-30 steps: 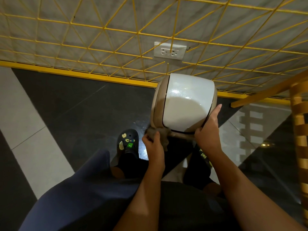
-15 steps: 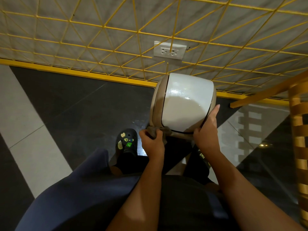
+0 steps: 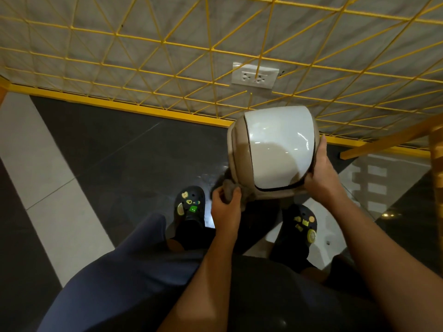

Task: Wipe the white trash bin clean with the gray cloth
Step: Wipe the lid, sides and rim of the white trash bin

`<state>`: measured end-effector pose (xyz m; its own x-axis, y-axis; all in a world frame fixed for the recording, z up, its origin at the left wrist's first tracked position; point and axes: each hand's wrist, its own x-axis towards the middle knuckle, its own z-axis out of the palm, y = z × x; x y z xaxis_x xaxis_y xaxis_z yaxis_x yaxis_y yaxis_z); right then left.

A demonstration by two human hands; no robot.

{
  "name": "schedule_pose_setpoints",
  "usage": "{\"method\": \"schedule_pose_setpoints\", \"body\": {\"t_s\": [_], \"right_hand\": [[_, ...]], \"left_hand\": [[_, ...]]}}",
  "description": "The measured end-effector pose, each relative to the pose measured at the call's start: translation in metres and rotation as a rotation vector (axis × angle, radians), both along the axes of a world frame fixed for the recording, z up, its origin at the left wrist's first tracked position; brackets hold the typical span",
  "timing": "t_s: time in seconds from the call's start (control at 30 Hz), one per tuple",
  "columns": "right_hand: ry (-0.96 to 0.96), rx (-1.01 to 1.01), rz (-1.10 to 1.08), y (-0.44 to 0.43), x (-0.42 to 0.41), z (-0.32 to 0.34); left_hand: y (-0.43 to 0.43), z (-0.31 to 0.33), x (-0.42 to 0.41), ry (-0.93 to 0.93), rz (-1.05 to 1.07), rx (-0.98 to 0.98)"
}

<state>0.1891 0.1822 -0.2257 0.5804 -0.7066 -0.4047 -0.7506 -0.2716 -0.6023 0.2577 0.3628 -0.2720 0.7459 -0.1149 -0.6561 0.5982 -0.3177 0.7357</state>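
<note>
You hold the bin [image 3: 275, 152] off the floor [image 3: 107, 152], below the socket [image 3: 255, 76] and a little to its right, tipped so that its glossy white face looks up at you inside a beige frame. Your right hand [image 3: 321, 178], the farthest thing from the socket on that side, grips the bin's edge. The thumb lies straight along the side wall, and the fingers are hidden behind the shell, so you cannot tell how far they wrap. Your left hand [image 3: 225, 207], almost straight below the socket, is curled round the bunched cloth [image 3: 231, 188] and presses it against the frame's near corner. The bin looks like thin, hollow plastic, so expect it to be light and stiff, easy to carry one-handed but quick to twist when the wiping hand pushes. The sheen on the white face suggests a slick surface, perhaps damp, and a bare palm may slide there. The dark seam round that face hints at a swinging flap that would give under pressure, so take hold on the beige frame or the rim rather than on the white panel. The cloth is soft and will fold into the seam, so rub with light strokes while the right hand braces the opposite side.
</note>
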Motion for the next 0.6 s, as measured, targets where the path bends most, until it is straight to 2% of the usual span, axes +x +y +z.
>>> {"method": "schedule_pose_setpoints", "body": {"t_s": [0.17,0.3,0.37,0.4,0.5,0.6], "right_hand": [[0.185,-0.165,0.072,-0.022,0.018,0.008],[0.266,-0.174,0.014,-0.024,0.024,0.009],[0.221,-0.301,-0.001,-0.014,0.029,0.013],[0.131,-0.380,0.019,-0.008,0.034,0.016],[-0.084,-0.444,0.331,0.012,0.055,0.030],[-0.023,-0.423,0.656,0.027,0.075,0.032]], "left_hand": [[-0.002,0.004,-0.012,0.042,-0.072,-0.091],[-0.005,0.001,-0.017,0.093,-0.137,-0.144],[-0.008,-0.003,-0.019,0.095,-0.121,-0.148],[-0.009,-0.005,-0.021,0.087,-0.107,-0.147],[-0.012,-0.009,-0.025,0.055,-0.074,-0.131],[-0.012,-0.012,-0.027,0.036,-0.057,-0.110]]}}
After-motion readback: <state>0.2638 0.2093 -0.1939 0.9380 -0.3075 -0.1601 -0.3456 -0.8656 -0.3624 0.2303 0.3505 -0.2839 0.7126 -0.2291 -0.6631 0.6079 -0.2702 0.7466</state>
